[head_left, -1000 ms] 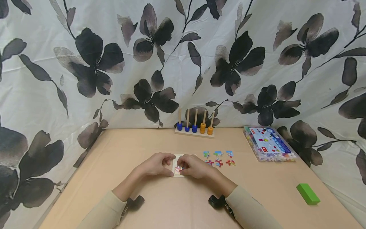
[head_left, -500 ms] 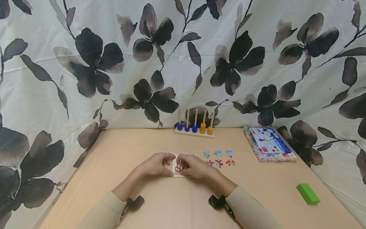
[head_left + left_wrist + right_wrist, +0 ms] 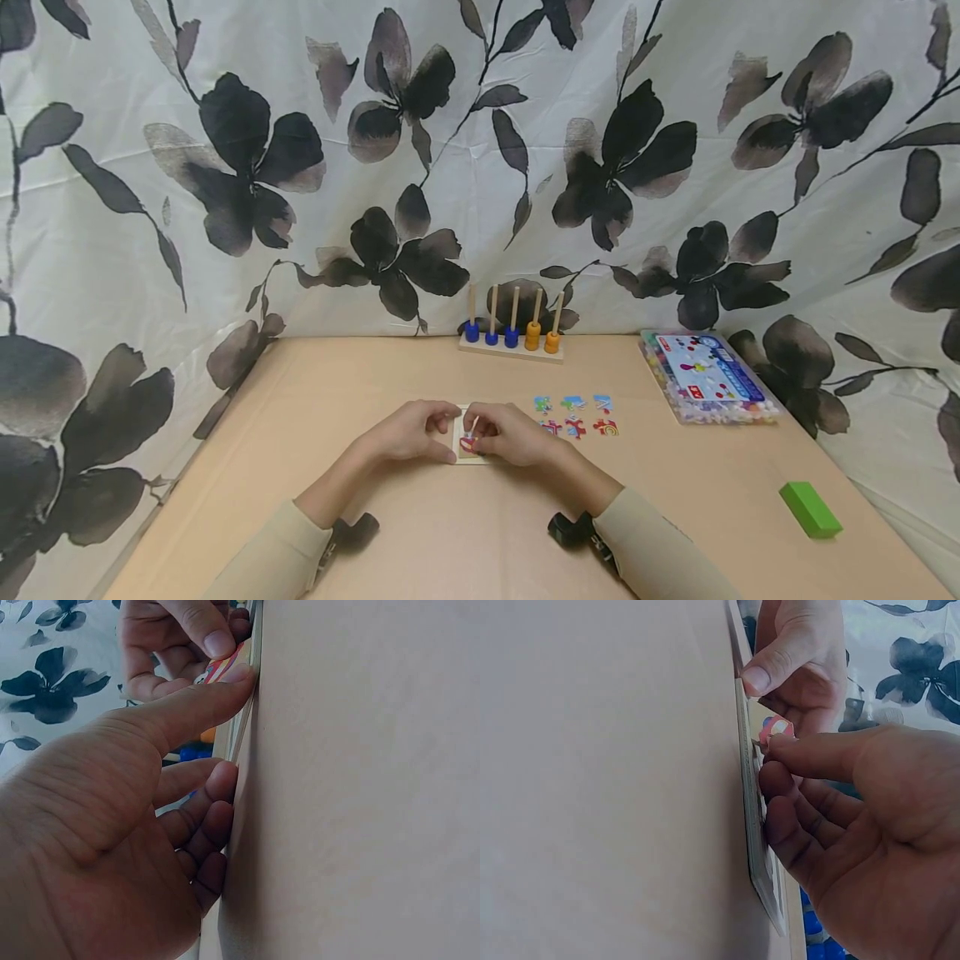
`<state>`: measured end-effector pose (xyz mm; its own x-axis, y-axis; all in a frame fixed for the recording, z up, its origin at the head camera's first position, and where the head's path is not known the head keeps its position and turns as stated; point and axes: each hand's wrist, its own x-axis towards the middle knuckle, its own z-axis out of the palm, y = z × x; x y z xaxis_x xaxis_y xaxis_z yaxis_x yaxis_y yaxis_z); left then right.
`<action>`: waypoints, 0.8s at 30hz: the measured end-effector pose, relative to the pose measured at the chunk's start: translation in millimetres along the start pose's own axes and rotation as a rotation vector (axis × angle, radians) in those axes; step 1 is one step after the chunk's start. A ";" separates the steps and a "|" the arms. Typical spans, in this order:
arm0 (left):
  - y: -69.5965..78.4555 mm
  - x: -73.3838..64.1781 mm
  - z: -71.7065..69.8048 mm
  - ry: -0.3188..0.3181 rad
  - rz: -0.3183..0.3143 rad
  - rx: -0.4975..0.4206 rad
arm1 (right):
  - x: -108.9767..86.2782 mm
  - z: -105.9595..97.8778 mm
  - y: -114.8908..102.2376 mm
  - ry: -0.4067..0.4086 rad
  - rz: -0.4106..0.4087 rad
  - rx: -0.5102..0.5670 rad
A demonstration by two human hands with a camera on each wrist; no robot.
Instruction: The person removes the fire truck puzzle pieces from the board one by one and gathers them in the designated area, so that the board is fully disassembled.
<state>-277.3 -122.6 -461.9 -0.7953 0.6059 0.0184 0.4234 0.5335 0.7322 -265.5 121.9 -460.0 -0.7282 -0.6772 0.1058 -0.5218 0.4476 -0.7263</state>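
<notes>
A small pale puzzle board (image 3: 457,432) lies on the table between the two hands. My left hand (image 3: 408,432) holds its left side, thumb at the near corner and fingertips at the far one. Over the board, my right hand (image 3: 517,435) pinches a red, white and blue puzzle piece (image 3: 777,727) between thumb and fingers, tilted up from the board in the right wrist view. Part of that piece (image 3: 223,667) shows in the left wrist view near the left thumb. The right hand hides much of the board's right side.
Several loose puzzle pieces (image 3: 573,402) lie in two rows right of the board. Behind stands a wooden peg counter (image 3: 510,351) with blue and orange beads. A clear box of colourful parts (image 3: 708,379) sits at the back right, a green block (image 3: 810,509) nearer on the right.
The piece in the right fingers has shifted and turned slightly over the board, showing more red. The left hand stays at the board's edge.
</notes>
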 end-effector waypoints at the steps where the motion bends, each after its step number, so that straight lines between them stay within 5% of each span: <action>1: 0.1 -0.1 0.0 0.001 0.000 0.001 | 0.1 0.0 -0.2 -0.001 0.004 0.006; 24: 2.5 -0.6 -1.1 -0.007 0.011 -0.009 | -5.1 -11.7 -4.1 0.011 0.081 0.195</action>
<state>-276.2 -122.3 -459.4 -0.7873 0.6162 0.0218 0.4283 0.5212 0.7382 -264.8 130.3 -449.6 -0.7696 -0.6366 0.0488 -0.3662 0.3776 -0.8505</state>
